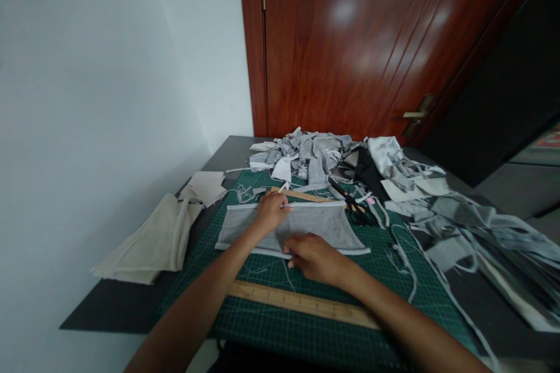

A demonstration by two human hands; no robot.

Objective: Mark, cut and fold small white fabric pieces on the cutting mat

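A grey fabric piece (321,227) with pale, rolled-looking long edges lies spread across the green cutting mat (258,271). At its far edge, my left hand (272,210) has its fingers bent down on the cloth, pinching the edge. A slim white stick (284,186) shows just beyond those fingers; whether they touch it I cannot tell. My right hand (312,257) pinches the near edge, thumb below and fingers curled above. A wooden ruler (301,303) lies nearer me, partly under my right forearm. Black-handled scissors (352,204) rest right of the fabric.
Grey and white fabric scraps (306,151) are heaped at the back, before a brown door (341,41). Folded beige cloth (153,239) lies left, beside the white wall (109,99). Grey strips (503,233) pile up right. Another wooden strip (306,195) lies behind the fabric.
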